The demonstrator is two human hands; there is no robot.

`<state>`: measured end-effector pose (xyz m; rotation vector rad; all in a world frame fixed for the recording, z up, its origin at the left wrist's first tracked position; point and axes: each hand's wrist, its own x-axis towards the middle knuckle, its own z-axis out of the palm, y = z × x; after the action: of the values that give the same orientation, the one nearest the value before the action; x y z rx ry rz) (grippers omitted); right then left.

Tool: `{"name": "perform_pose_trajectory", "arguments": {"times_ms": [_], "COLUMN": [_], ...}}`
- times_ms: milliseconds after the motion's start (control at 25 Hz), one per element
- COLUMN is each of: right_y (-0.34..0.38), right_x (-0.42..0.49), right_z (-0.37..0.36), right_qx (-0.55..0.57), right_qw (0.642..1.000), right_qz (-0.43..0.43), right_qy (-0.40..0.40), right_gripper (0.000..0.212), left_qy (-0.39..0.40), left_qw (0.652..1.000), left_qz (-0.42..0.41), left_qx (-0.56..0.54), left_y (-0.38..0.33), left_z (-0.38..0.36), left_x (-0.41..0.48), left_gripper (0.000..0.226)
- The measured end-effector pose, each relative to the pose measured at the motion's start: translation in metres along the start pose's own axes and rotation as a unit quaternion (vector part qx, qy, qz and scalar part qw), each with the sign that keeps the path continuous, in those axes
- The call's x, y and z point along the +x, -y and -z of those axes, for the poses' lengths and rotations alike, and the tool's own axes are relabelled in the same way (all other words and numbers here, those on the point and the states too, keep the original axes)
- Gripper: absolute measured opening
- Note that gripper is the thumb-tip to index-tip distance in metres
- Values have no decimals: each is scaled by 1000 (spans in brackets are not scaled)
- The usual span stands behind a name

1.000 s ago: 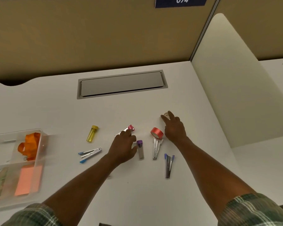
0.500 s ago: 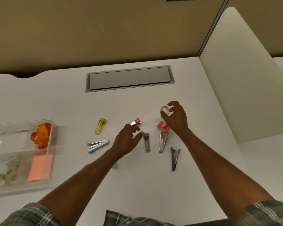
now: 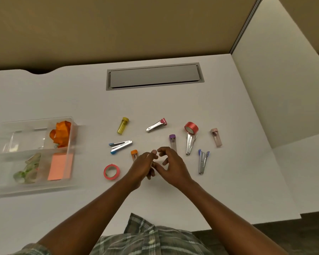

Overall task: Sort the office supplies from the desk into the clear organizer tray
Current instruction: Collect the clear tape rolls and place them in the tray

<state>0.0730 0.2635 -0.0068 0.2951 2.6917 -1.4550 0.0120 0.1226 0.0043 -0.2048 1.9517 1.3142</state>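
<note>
Because the supplies (image 3: pixel 157 124) lie scattered on the surface (image 3: pixel 63 100) and the clear organizer tray (image 3: pixel 72 137) sits well to my left, my left hand (image 3: pixel 143 166) and right hand (image 3: pixel 171 166) meet among them, fingers (image 3: pixel 152 155) curled, tips touching. Whether they pinch anything small I cannot tell. An orange-capped tube (image 3: pixel 134 153) lies just beside my left fingers, a purple-capped tube (image 3: pixel 172 141) just beyond my right.

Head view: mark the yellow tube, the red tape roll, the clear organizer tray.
yellow tube (image 3: pixel 122 126), head view, middle of its body.
red tape roll (image 3: pixel 191 125), head view, outer red band.
clear organizer tray (image 3: pixel 73 137), head view, wall facing the loose supplies.
</note>
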Motion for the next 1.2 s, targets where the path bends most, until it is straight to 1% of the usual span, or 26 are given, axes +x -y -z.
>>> {"name": "perform_pose_trajectory", "arguments": {"times_ms": [80,160,320,520,640,840,1040,1120,1200], "right_y": [-8,-12,-6,23,50,85,88,87,87], "right_x": [-6,-8,-11,-16,-15,-7,-1,0,0], "right_z": [-5,-12,-40,-82,-112,-163,-207,-216,-218], "right_qx": [-36,-68,-101,-178,-203,-200,-306,-336,-349], "right_qw": [999,998,995,983,976,972,942,933,930], "right_qz": [-6,-6,-7,49,74,103,76,76,81], "right_qy": [5,9,17,12,36,68,115,103,77], "right_gripper": [53,52,54,55,58,62,68,65,62], "left_qy": [4,9,-1,11,2,-41,-91,-119,-160], "left_qw": [999,998,997,994,989,988,991,988,978], "left_qz": [6,8,8,3,-16,-36,-43,-57,-86], "left_qx": [39,66,80,113,149,142,84,79,102], "left_y": [19,34,55,73,84,88,97,103,108], "left_z": [8,18,41,82,115,180,253,283,310], "left_x": [-9,-17,-31,-52,-67,-88,-102,-104,-101], "left_gripper": [45,43,38,36,33,32,29,27,23]}}
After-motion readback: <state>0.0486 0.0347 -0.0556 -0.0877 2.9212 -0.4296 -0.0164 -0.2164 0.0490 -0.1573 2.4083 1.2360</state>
